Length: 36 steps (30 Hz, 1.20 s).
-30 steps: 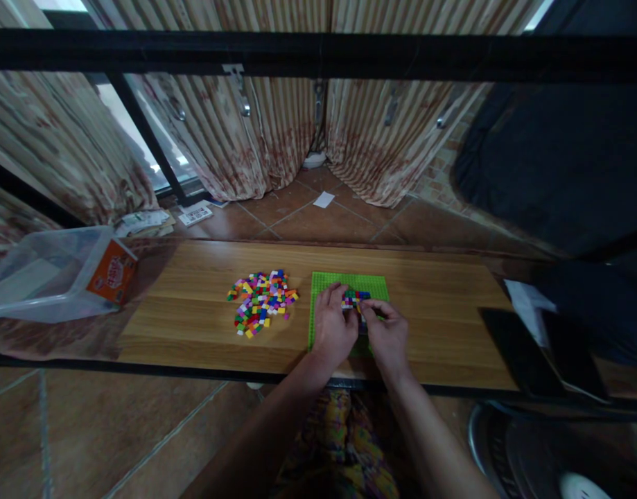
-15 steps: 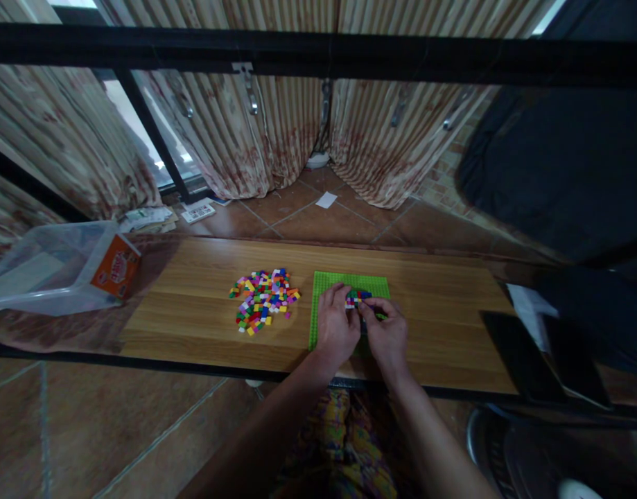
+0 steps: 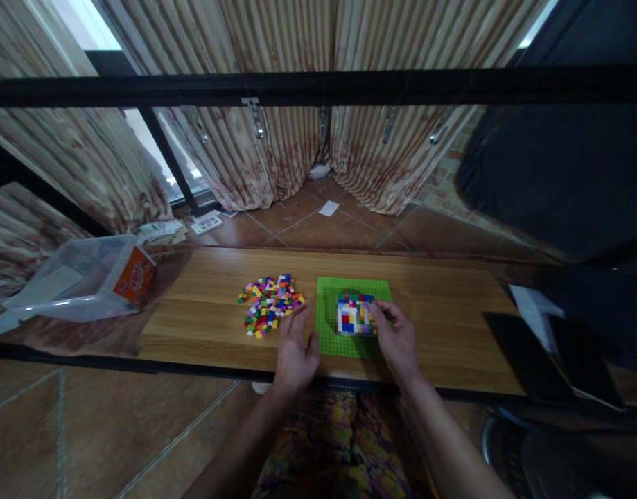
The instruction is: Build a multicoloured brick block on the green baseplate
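On one baseplate (image 3: 327,305) stands one brick build (image 3: 353,317), right hand (image 3: 398,339) touching, grip unclear, left hand (image 3: 296,352), fingers apart.

Striped curtains (image 3: 281,152) behind black rail (image 3: 297,89)

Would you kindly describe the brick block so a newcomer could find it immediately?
On the wooden table lies a green baseplate. On it, by the right hand, stands the multicoloured block, packed tight, unlike the loose brick pile to its left.
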### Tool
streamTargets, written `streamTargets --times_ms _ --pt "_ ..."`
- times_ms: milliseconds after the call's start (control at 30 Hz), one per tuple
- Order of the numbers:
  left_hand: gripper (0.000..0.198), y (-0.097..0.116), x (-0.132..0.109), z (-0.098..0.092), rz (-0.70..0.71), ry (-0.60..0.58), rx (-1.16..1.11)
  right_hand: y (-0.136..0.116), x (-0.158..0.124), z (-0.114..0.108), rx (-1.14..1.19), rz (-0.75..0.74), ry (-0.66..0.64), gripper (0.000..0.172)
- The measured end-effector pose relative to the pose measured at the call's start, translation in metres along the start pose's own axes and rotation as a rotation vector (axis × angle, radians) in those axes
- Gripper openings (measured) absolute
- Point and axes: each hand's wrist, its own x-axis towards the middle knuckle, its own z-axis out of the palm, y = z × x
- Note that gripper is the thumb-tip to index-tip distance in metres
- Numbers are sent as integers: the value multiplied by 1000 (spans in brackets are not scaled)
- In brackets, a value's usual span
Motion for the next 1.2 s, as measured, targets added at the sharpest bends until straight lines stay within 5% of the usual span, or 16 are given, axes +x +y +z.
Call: streamTargets --times_ms 167,333,500,833,1200 --pt "29 -38 -20 -44 -50 124 145 7 -7 -32 -149 -46 169 41" --pt "23 -49 -10 -63 -17 158 287 23 7 -79 -498 -204 240 40" --pt "22 -47 12 -54 38 83 391 47 20 -98 -687 -319 239 40" --pt "16 -42 35 -28 15 -78 598 55 21 -93 -695 -370 202 33" --pt "11 -17 38 -29 8 -70 426 48 19 -87 -646 -317 210 35"
